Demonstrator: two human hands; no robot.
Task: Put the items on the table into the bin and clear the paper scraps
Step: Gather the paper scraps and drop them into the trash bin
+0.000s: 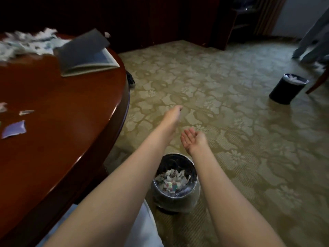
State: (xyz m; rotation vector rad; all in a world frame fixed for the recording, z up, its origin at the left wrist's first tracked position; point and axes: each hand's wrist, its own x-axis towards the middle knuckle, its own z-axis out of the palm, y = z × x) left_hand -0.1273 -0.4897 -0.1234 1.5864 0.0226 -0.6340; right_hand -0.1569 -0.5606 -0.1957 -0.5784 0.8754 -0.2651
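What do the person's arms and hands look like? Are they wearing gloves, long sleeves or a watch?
No gloves and no long sleeves. Both forearms are bare right to the picture's edge. The left hand and right hand are bare too, with no watch or bracelet at either wrist. No ring shows on the right hand; the left one is too blurred to check.

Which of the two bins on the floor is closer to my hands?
The silvery bin beside the table, under your forearms; the black bin stands far off to the right.
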